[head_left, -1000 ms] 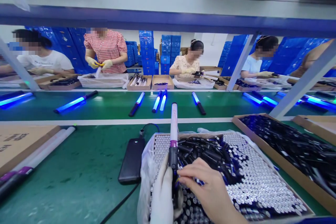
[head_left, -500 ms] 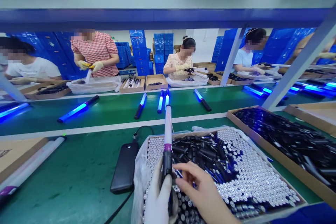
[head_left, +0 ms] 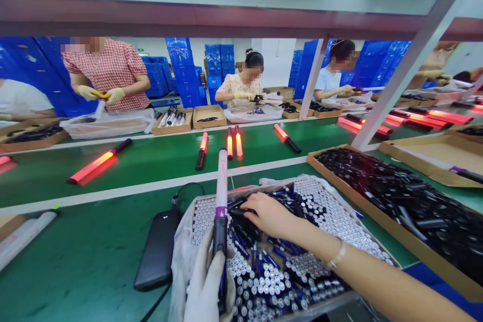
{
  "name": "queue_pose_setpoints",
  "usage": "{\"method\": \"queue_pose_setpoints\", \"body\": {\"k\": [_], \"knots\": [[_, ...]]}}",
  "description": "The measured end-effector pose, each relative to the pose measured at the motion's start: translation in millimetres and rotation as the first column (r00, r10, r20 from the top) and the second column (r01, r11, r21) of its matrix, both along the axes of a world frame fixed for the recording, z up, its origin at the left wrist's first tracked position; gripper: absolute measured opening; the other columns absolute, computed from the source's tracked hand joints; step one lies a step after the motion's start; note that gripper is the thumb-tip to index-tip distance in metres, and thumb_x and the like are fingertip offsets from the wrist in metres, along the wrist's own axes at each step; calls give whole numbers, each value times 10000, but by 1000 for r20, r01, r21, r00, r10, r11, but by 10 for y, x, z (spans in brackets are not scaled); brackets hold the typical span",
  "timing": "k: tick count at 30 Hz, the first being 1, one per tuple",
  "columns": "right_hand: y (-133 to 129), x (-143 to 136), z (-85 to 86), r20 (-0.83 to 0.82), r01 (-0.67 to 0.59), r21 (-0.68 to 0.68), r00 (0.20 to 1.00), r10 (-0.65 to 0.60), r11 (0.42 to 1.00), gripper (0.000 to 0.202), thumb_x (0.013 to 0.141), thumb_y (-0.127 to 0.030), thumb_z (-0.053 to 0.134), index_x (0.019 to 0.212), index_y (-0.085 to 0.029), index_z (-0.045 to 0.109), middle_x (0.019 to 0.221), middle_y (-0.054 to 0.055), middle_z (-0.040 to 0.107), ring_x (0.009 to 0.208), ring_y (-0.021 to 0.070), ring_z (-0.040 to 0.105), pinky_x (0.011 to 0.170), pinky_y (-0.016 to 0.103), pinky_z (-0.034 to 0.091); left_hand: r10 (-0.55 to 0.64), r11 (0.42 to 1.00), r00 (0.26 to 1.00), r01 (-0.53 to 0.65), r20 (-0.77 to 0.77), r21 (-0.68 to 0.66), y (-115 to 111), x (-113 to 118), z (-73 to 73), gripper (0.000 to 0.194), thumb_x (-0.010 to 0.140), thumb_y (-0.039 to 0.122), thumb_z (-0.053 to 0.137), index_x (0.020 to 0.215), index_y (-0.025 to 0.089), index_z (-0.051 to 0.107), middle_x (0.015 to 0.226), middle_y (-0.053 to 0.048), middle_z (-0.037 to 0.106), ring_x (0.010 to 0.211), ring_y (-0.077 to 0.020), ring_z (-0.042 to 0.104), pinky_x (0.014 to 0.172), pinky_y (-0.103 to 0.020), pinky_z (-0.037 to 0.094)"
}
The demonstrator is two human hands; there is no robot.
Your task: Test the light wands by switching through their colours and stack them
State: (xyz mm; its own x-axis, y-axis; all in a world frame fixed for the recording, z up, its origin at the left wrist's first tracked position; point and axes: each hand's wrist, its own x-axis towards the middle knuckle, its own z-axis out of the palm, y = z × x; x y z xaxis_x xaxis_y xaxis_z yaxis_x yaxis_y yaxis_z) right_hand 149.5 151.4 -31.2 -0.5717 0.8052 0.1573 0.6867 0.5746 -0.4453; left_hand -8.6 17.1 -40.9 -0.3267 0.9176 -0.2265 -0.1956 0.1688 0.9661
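Gripping a wand point(head_left: 221, 196) by its black handle, the gloved left hand point(head_left: 210, 284) is holding it upright, long axis running away from the person, its white tube pointing toward the belt point(head_left: 151, 161). The fingers are wrapping tight around the handle, low over the box point(head_left: 381, 251) of batteries. The bare right hand point(head_left: 268, 215) is reaching into black caps point(head_left: 247, 229) heaped there, fingers curled; what they are holding cannot be told. A power bank point(head_left: 157, 255) is lying left on the desk point(head_left: 83, 256).

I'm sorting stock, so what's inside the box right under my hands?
The box holds upright silver-topped batteries with loose black caps heaped on them. The right hand covers some caps; batteries beneath the heap are hidden.
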Motion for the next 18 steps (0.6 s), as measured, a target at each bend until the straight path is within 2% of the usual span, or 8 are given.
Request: {"method": "queue_pose_setpoints", "body": {"k": [3, 6, 7, 9, 11, 15, 18], "knots": [[236, -224, -69, 42, -82, -58, 996, 85, 995, 357, 790, -152, 707, 1147, -169, 689, 1073, 81, 708, 1040, 227, 629, 948, 326, 464, -31, 1000, 999, 31, 25, -3, 5, 4, 8, 652, 830, 370, 611, 1433, 330, 367, 819, 6, 669, 383, -59, 544, 363, -146, 444], [330, -250, -134, 79, -68, -105, 994, 77, 992, 487, 756, -95, 695, 1232, -175, 628, 986, 53, 729, 883, 195, 675, 820, 300, 513, -66, 998, 997, 66, 32, 10, -20, 3, 10, 655, 850, 340, 603, 1445, 318, 330, 847, -1, 665, 321, -18, 460, 281, -110, 311], [320, -219, -145, 92, -49, -105, 994, 59, 993, 508, 761, -76, 667, 1256, -176, 611, 1011, 60, 725, 898, 199, 675, 822, 303, 513, -72, 997, 997, 71, 35, 9, -34, -1, 7, 629, 864, 344, 597, 1436, 298, 339, 858, -4, 662, 321, -3, 437, 280, -101, 288], [243, -109, -149, 126, -5, -88, 992, 16, 996, 536, 767, -30, 598, 1281, -180, 599, 1144, 94, 690, 1035, 229, 645, 906, 333, 485, -76, 997, 996, 76, 50, 12, -63, -15, -8, 540, 899, 368, 565, 1391, 223, 395, 861, -15, 653, 383, 0, 460, 317, -95, 319], [115, 40, -128, 175, 39, -73, 984, -26, 997, 535, 758, -2, 546, 1256, -181, 627, 1220, 121, 654, 1127, 269, 604, 967, 380, 452, -80, 996, 994, 78, 74, 33, -85, -34, -34, 442, 924, 378, 532, 1299, 152, 475, 860, -23, 640, 488, -22, 519, 399, -121, 413], [-140, 305, -20, 274, 77, -97, 961, -48, 992, 456, 747, -36, 567, 1133, -233, 709, 1087, 91, 713, 1004, 277, 664, 879, 381, 502, -99, 991, 988, 88, 117, 98, -94, -58, -83, 333, 923, 357, 537, 1162, 126, 557, 907, -36, 632, 650, -68, 591, 549, -195, 519], [-162, 346, 69, 303, 89, -83, 951, -60, 993, 401, 773, -121, 622, 1140, -258, 705, 977, 68, 738, 915, 277, 683, 798, 372, 526, -118, 986, 983, 100, 138, 131, -89, -58, -93, 314, 918, 343, 547, 1144, 126, 568, 939, -42, 631, 702, -84, 604, 597, -220, 535]]}}
